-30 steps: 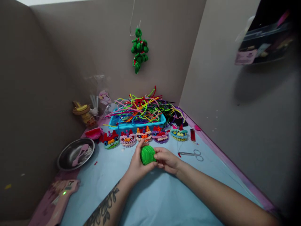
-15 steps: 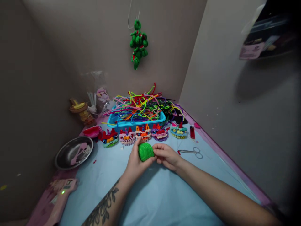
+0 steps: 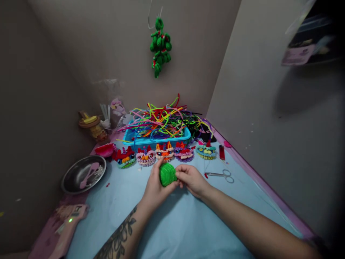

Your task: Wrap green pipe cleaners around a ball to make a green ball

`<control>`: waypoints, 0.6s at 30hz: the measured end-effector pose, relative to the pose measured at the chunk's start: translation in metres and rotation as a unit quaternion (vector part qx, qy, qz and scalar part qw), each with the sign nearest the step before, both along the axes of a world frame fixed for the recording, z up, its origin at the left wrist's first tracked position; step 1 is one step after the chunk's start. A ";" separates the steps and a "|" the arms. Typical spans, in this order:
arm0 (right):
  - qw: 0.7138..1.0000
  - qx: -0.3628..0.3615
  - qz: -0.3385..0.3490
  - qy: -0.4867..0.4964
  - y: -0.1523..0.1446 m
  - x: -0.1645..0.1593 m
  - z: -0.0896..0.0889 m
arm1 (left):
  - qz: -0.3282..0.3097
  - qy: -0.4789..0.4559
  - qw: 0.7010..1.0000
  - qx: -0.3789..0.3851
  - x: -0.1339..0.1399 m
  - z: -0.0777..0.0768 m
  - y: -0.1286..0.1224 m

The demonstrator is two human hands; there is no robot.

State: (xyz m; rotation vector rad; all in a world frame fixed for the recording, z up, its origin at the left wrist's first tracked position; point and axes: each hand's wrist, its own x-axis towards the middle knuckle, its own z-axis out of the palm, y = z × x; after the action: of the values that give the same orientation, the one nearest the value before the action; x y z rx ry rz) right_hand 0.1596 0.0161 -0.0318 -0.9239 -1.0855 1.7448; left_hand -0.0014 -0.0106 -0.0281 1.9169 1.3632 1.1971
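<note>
A bright green, rounded bundle, fuzzy and ridged like coiled pipe cleaner, is held above the blue table cover. My left hand wraps round it from the left, thumb along its lower edge. At its right side my right hand has its fingertips pinched together against the bundle. What lies between those fingertips is too small to make out. Just beyond my hands stands a row of colourful pipe-cleaner lion-dance-like heads, among them an orange and white one and a purple one.
Behind the heads, a blue tray overflows with pipe cleaners. Scissors lie to the right near a red lighter-like item. On the left are a steel bowl and a pink glue gun. A green ornament hangs above.
The view has shifted slightly. Both hands keep their hold, and the green bundle appears turned a little between them.
</note>
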 end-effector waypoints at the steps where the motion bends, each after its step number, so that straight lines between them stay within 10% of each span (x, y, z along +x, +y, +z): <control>1: 1.000 0.015 -0.014 -0.011 -0.001 -0.001 0.001 | 0.006 0.018 1.000 0.014 0.000 0.000 -0.001; 18: 0.997 0.053 -0.006 -0.054 0.000 0.000 -0.002 | 0.013 0.124 0.986 0.109 -0.003 0.001 0.000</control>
State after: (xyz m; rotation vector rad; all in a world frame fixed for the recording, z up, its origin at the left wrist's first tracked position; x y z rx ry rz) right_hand 0.1596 0.0163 -0.0337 -0.9665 -1.2277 1.6276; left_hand -0.0040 -0.0106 -0.0274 2.2715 1.4351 1.1950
